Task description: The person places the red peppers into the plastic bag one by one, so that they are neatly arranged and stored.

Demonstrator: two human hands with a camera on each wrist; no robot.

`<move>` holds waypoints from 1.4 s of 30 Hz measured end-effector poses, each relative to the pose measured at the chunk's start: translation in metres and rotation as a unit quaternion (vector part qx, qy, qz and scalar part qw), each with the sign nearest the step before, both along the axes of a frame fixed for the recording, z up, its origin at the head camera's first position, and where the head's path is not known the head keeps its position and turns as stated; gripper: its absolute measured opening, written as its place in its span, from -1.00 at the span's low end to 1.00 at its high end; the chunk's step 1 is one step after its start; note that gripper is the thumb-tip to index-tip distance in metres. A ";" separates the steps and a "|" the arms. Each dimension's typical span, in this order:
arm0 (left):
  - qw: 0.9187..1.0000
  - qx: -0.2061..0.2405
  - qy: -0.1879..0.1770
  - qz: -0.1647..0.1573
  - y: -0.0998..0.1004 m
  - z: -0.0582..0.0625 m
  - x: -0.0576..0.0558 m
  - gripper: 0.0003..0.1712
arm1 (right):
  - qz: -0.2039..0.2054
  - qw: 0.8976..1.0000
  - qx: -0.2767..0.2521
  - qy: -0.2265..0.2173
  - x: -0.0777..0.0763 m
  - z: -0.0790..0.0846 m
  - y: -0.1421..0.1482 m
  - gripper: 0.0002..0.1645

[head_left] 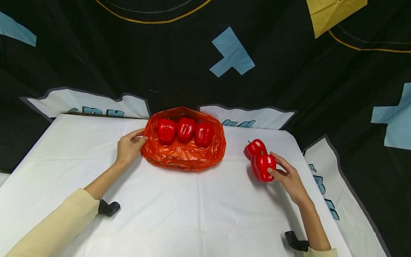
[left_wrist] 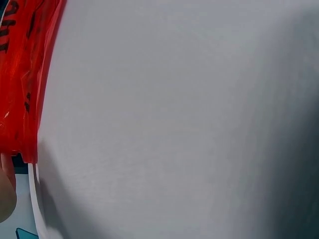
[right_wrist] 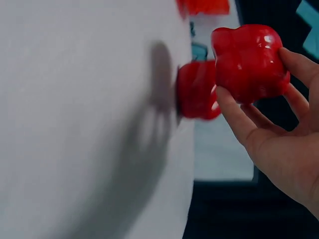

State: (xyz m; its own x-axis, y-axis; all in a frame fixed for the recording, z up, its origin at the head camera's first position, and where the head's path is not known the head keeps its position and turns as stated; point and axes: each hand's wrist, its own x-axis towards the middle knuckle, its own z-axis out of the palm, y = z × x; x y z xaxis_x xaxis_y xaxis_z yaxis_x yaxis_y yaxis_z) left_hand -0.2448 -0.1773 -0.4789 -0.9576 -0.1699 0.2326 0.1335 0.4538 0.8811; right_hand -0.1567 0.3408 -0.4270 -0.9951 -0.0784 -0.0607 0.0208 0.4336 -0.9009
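The red pepper (head_left: 263, 167) in the right hand (head_left: 289, 178) is lifted above the right part of the white table (head_left: 154, 207), and its shadow lies apart from it.

From the left side: a pale yellow sleeve (head_left: 54, 225) ends at the left wrist, where a black piece (head_left: 108, 208) is worn. The left hand (head_left: 128, 145) pinches the left edge of a red plastic bag (head_left: 183, 159) between thumb and fingers. The bag stands at the far edge of the table, with its mouth wide open, and inside are three red peppers (head_left: 185, 129) in a row. On the bag, the left wrist view shows some black letters (left_wrist: 6, 30), turned sideways and cut by the frame, so I cannot read the word.

Behind, white strips (head_left: 99, 101) on a black cloth (head_left: 179, 67) carry blue letters (head_left: 93, 110), partly hidden; I cannot make a word from them. The cloth has also a blue patch (head_left: 232, 51).

More to the right, another red pepper (head_left: 253, 146) rests on the table, just behind the lifted one; if they touch, I cannot tell. The right hand grasps its pepper by the side, with thumb and fingers curved around. Above, a yellow patch (head_left: 337, 14) is visible.
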 end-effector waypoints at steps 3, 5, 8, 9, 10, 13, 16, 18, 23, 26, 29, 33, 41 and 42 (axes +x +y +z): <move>1.000 0.005 0.000 -0.002 0.001 0.001 0.000 -0.58 | 0.005 0.999 -0.031 0.015 -0.007 0.007 -0.016 -0.22; 1.000 0.006 0.000 -0.002 0.001 0.001 -0.001 -0.58 | 0.006 0.998 -0.047 0.029 -0.013 0.012 -0.031 -0.21; 1.000 0.000 -0.004 -0.001 0.001 -0.001 -0.001 -0.58 | 0.008 0.997 -0.068 0.045 -0.022 0.021 -0.056 -0.22; 1.000 0.000 -0.006 -0.002 0.001 -0.001 -0.001 -0.58 | 0.009 0.996 -0.071 0.048 -0.025 0.023 -0.065 -0.22; 1.000 0.000 -0.008 -0.002 0.001 -0.001 -0.001 -0.58 | 0.009 0.996 -0.077 0.049 -0.028 0.026 -0.075 -0.23; 1.000 0.003 -0.011 -0.004 0.001 -0.001 -0.001 -0.58 | 0.012 0.994 -0.103 0.040 -0.039 0.032 -0.104 -0.24; 1.000 0.007 -0.009 -0.005 0.001 0.000 0.001 -0.58 | 0.024 0.991 -0.126 0.026 -0.046 0.042 -0.136 -0.27; 1.000 0.008 -0.008 -0.005 0.001 0.001 0.002 -0.59 | 0.036 0.990 -0.132 0.020 -0.051 0.045 -0.157 -0.30; 1.000 0.006 -0.005 -0.005 0.001 0.002 0.004 -0.58 | 0.048 0.990 -0.135 -0.009 -0.070 0.025 -0.202 -0.36; 1.000 0.000 0.000 -0.007 0.002 0.002 0.004 -0.59 | 0.052 0.988 -0.145 -0.023 -0.079 0.010 -0.223 -0.37; 1.000 -0.004 0.008 -0.008 0.003 0.002 0.003 -0.59 | 0.054 0.989 -0.137 -0.019 -0.083 -0.001 -0.239 -0.36; 1.000 -0.006 0.008 -0.003 0.003 0.001 0.001 -0.60 | 0.054 0.992 -0.111 -0.013 -0.087 -0.014 -0.253 -0.35; 1.000 -0.002 0.002 -0.009 0.002 0.000 0.001 -0.60 | 0.061 0.994 -0.090 -0.017 -0.087 -0.026 -0.265 -0.40; 1.000 0.001 0.001 -0.009 0.002 -0.001 0.001 -0.60 | 0.060 0.994 -0.088 -0.019 -0.086 -0.026 -0.266 -0.40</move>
